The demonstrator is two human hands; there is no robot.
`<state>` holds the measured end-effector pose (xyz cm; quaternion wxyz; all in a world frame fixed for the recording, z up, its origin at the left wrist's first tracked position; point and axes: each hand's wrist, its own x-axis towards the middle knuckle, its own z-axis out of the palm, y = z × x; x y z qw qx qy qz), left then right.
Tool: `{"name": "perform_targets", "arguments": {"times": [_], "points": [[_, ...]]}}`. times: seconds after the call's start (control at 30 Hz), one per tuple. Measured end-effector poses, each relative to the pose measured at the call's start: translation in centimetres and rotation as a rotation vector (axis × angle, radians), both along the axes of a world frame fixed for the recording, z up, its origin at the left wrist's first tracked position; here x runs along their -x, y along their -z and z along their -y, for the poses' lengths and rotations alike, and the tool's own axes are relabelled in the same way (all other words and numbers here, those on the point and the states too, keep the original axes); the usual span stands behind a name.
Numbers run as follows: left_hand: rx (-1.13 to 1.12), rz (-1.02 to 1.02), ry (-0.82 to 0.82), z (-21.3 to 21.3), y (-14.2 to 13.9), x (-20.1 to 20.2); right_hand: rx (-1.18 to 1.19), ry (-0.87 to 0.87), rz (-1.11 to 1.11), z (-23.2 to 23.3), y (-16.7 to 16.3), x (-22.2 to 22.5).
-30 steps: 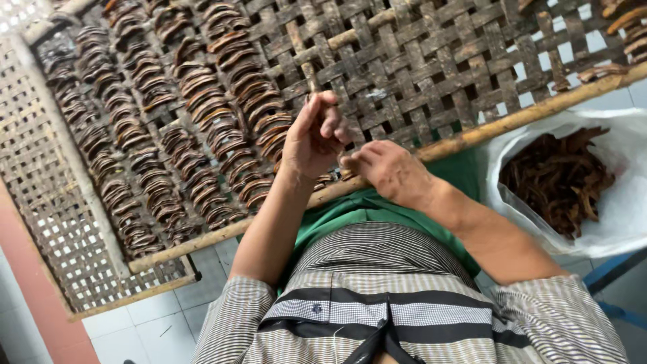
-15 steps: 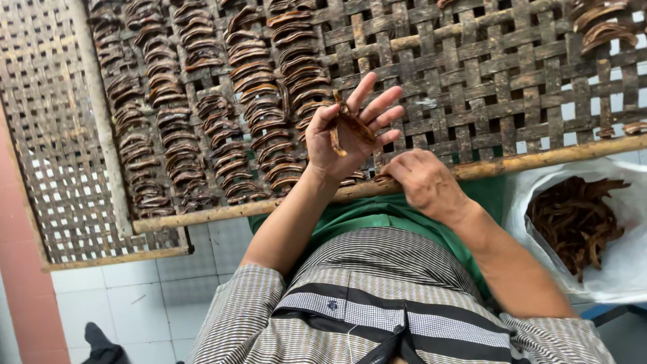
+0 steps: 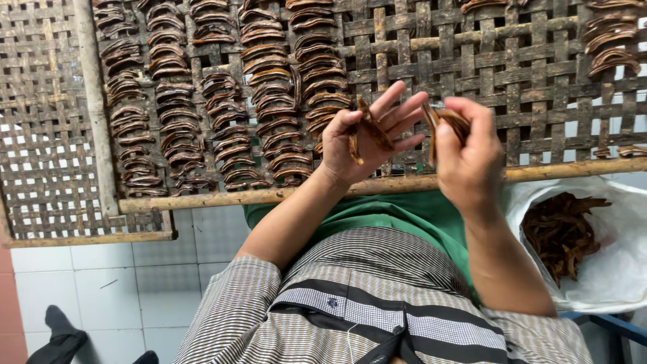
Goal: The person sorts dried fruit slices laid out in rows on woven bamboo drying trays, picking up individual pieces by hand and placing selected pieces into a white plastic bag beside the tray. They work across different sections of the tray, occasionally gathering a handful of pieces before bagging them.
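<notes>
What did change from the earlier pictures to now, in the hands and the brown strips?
The right hand rose off the bamboo rail and now pinches a brown strip. The left hand keeps its strips, fingers spread. The rows on the woven tray and the white bag stayed unchanged.

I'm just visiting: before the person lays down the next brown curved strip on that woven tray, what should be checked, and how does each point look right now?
1. Left hand has a strip in its grasp: ok.
2. Right hand has strips pinched: ok.
3. Bare space on the woven tray beside the filled rows: ok.
4. Rows laid neatly, curves aligned: ok.
5. White bag holds more strips within reach: ok.
6. Whether the held strips are whole: cannot tell.
</notes>
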<state>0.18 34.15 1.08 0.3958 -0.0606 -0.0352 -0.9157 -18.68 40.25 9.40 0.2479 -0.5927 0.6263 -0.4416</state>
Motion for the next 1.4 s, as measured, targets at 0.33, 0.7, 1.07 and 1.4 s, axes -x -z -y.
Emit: {"name": "perform_targets", "arguments": {"times": [0.33,0.7,1.07,1.4], "points": [[-0.101,-0.065,-0.140,-0.7,1.1,2.4,0.097,-0.097,-0.198,3.3,4.7,-5.1],[-0.066,-0.212,-0.143,-0.7,2.8,2.0,0.190,-0.160,-0.207,3.9,4.0,-5.1],[-0.004,-0.014,-0.206,-0.5,1.3,1.6,0.375,-0.376,-0.456,3.0,0.8,-4.9],[-0.053,0.026,-0.126,-1.0,3.6,1.7,0.393,-0.142,-0.356,2.9,2.0,-5.2]]}}
